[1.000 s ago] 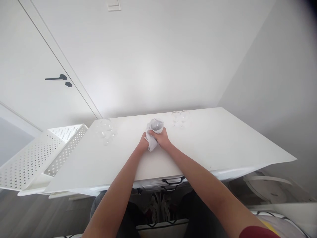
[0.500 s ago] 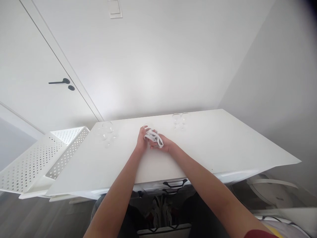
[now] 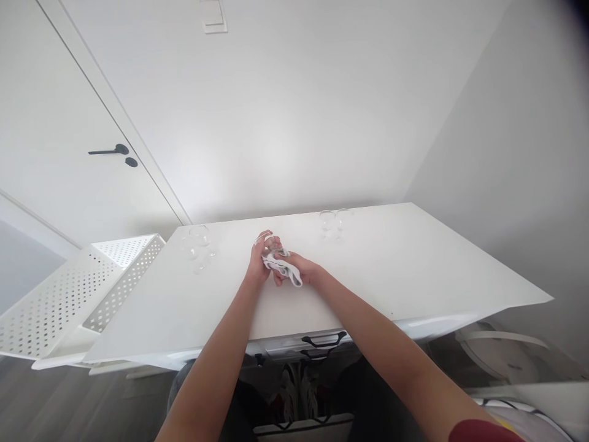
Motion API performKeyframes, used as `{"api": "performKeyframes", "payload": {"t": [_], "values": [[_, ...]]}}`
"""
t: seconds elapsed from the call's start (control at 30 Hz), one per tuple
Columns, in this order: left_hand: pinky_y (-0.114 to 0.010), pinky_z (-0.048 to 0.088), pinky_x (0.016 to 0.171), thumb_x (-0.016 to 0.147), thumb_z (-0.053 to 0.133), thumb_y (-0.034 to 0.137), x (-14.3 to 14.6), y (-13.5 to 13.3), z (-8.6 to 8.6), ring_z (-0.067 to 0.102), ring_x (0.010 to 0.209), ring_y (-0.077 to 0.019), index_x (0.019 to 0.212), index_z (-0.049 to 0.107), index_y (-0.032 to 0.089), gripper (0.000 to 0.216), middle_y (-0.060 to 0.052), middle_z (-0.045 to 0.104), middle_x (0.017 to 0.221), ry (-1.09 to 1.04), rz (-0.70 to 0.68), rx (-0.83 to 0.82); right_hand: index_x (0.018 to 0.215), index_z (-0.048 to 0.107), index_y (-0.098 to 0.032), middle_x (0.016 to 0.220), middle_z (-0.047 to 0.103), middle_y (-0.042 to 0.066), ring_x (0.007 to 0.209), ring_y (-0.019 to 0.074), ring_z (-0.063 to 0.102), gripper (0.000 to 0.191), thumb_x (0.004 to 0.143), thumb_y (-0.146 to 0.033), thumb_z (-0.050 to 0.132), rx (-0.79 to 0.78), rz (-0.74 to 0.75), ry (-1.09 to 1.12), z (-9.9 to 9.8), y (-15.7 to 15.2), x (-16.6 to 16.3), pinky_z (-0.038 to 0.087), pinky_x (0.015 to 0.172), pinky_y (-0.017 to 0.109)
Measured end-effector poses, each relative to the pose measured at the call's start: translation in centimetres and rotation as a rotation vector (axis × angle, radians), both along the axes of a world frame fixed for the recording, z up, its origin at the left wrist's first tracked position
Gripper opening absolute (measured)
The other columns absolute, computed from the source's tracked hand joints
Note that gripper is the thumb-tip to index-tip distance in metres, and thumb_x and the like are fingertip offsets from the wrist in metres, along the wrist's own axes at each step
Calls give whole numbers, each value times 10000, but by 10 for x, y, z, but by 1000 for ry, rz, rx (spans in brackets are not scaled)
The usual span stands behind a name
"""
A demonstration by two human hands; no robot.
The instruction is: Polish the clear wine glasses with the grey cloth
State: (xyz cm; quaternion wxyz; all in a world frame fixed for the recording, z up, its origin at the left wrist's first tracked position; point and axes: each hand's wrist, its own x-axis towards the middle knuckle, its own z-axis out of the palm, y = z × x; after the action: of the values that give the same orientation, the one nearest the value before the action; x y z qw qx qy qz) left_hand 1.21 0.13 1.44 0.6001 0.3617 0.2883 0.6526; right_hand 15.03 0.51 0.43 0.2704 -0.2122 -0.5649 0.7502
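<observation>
Over the middle of the white cabinet top, my left hand is wrapped round a clear drinking glass, whose rim faces up and away. A light grey-white cloth is bunched in my right hand and presses against the near side of the glass. Part of the cloth hangs down in a loop toward me. The lower part of the glass is hidden by the cloth and fingers.
Several clear glasses stand at the left of the top. Two more glasses stand near the wall, right of my hands. A white perforated rack adjoins the left edge. Drawer handles jut from the front.
Both hands have shifted slightly toward the left, and the glass has turned so that its rim shows more. The cloth has moved lower, toward me, against the glass.
</observation>
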Motion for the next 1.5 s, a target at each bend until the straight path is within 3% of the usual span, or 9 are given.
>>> {"api": "performKeyframes", "payload": {"t": [0.17,0.43,0.7,0.97,1.03,1.2,1.27,1.37,1.5], "values": [[-280,509,686,748,801,443,-4,3,-1,650,745,-136,1096,582,233,462,-15,682,936,-19,140,-56,791,661,-189,773,699,17,729,177,613,457,721,-615,810,361,-491,-177,-5,3,-10,490,690,292],[-306,511,723,683,803,521,-11,-2,-3,597,717,-140,998,591,229,479,1,578,813,-146,-105,129,913,654,-160,691,684,43,594,216,653,532,765,-658,769,18,55,2,6,-8,4,533,628,361],[-295,490,694,673,791,457,-13,2,-4,562,686,-129,1002,588,243,441,11,542,794,-120,-46,193,913,700,-205,865,734,35,781,200,643,322,808,-503,765,510,-435,-244,-4,-9,-12,480,721,304],[-391,516,752,583,799,593,-16,0,-10,526,675,-157,874,549,235,524,11,463,740,-120,-134,166,896,631,-174,685,678,32,537,200,621,512,697,-592,850,-115,67,14,4,-9,5,510,547,346],[-363,502,723,608,804,539,-17,2,-9,552,720,-167,908,572,235,487,-5,500,789,-113,-115,153,866,629,-171,681,681,36,556,198,622,497,693,-585,845,-94,-119,22,0,-2,4,510,562,340],[-303,473,708,716,783,379,-21,5,-4,586,850,-165,979,602,279,335,-22,595,957,-180,37,159,877,650,-207,882,730,52,883,224,657,342,782,-532,699,108,-1046,-89,-16,18,5,531,795,342],[-310,480,750,728,795,361,-20,5,-3,597,926,-174,992,599,305,334,-18,614,1020,-189,101,178,978,658,-242,1012,735,51,1015,226,648,311,816,-507,652,124,-1189,-140,-18,21,8,525,870,346],[-319,489,791,695,846,313,-17,3,-1,599,1008,-183,1013,596,320,405,-16,615,1079,-168,117,187,1093,640,-252,1053,733,59,1049,230,661,385,820,-524,661,3,-1054,-30,-15,18,5,537,865,345],[-319,499,815,665,882,293,-15,2,0,595,1049,-188,1031,593,325,467,-18,605,1099,-167,115,198,1076,627,-228,860,714,52,833,234,686,502,827,-664,637,-85,-559,136,-7,9,-7,551,732,351]]}}
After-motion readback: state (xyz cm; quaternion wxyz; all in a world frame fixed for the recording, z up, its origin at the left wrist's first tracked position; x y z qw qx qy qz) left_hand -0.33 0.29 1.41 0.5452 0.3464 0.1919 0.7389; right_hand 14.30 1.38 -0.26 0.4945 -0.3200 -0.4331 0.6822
